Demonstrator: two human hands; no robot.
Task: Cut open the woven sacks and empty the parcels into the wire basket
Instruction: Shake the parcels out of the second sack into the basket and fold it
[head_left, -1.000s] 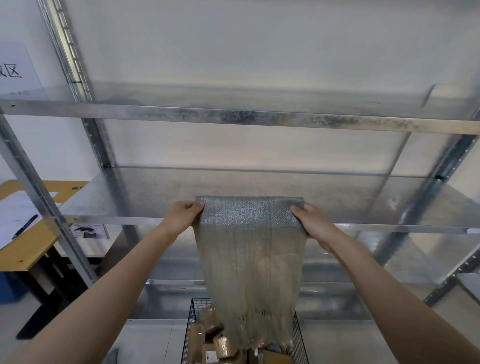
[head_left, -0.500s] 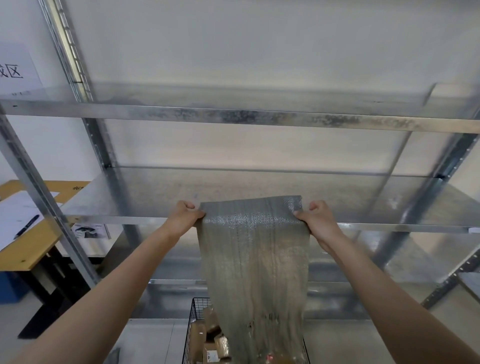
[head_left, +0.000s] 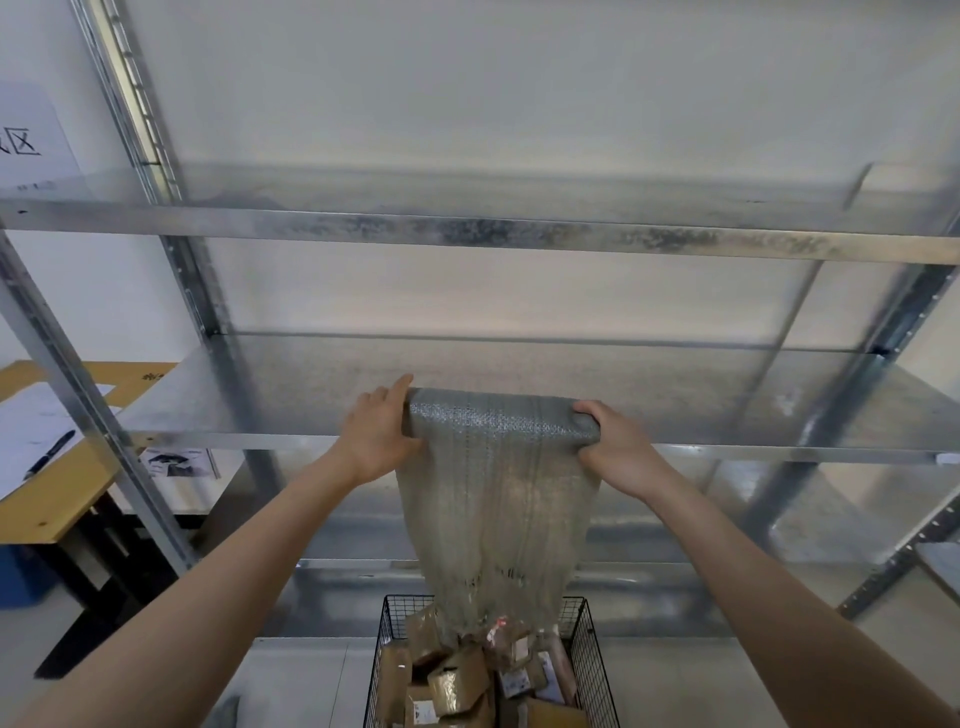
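Change since half a second back: the left hand (head_left: 376, 434) has loosened from a fist, forefinger now stretched along the top. The sack (head_left: 493, 499) has its upper end rolled into a thick bar. Its mouth rides higher, so more parcels (head_left: 457, 680) show beneath.

Far left: desk (head_left: 57, 499) with paper and a pen (head_left: 49, 454), well apart from the work.

Left hand: thumb pressed to the front of the roll, fingers laid fairly straight over its end. A pinch, looser than the other side.

Sack: inverted, closed end up in front of the middle shelf (head_left: 270, 410), mouth hanging over the wire basket (head_left: 582, 639). Whether the hem touches the top parcels, cannot tell. Cloth slack and flat along most of its length. A bunching near the mouth suggests the last parcels are leaving, or are caught.

Right hand (head_left: 618, 447): fingers curled tight round the right end of the roll.

Judgement: the step in hand is shaking out the remainder.
- Firm up the left grip before any shake.
- Keep the roll level so the load runs straight down.
- Hold the mouth inside the basket rim.
- Use short vertical jerks, not swings, which could throw parcels over the wire wall.
- Confirm the sack hangs flat before setting it aside.
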